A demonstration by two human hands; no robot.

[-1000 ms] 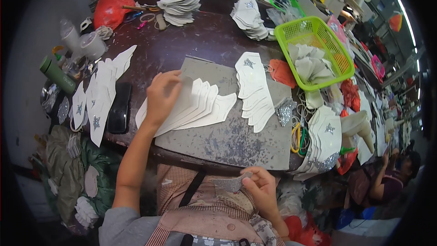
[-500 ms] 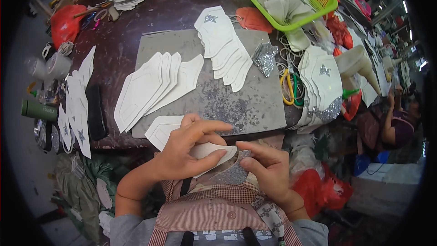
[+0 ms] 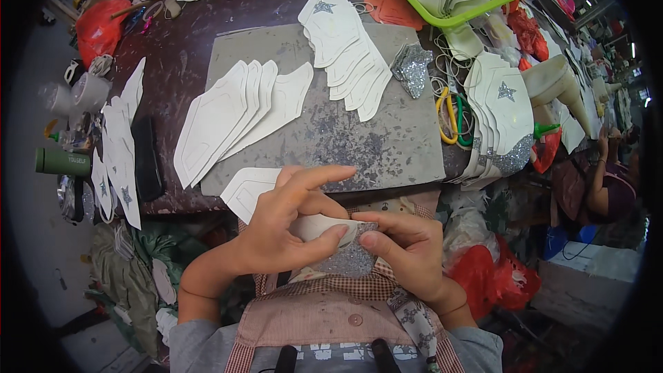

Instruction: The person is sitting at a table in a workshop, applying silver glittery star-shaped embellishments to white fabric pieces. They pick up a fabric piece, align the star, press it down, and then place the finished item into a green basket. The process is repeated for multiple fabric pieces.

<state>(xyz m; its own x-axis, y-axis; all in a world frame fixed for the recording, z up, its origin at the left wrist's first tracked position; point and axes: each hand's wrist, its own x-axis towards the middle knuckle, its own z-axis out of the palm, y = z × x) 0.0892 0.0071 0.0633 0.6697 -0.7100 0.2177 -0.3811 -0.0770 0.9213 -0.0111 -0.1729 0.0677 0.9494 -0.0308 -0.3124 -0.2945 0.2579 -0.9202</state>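
Observation:
Close above my apron, my left hand (image 3: pixel 293 217) grips a white shoe-upper piece (image 3: pixel 248 190) between thumb and fingers, the index finger stretched out. One end of this piece curls up beside the thumb; the other sticks out past the hand toward the table. My right hand (image 3: pixel 407 245) pinches a silver glitter piece (image 3: pixel 349 260) by its upper corner. The glitter piece now meets the edge of the white one, its lower part hanging free. On the grey board (image 3: pixel 400 148) lie a fanned row of white pieces (image 3: pixel 231 121) and another stack (image 3: pixel 338 45) topped by a silver star.
Small glitter pieces (image 3: pixel 413 69) lie at the board's right edge, near yellow-and-green-handled scissors (image 3: pixel 449 117). White pieces with glitter ends (image 3: pixel 501 107) are stacked farther right. A green basket (image 3: pixel 476 10) stands at the back; a dark green bottle (image 3: pixel 62 161) is at far left.
My right hand has brought the glitter piece left against the white piece, closing the gap between them. The view has tilted slightly, so the table things sit higher.

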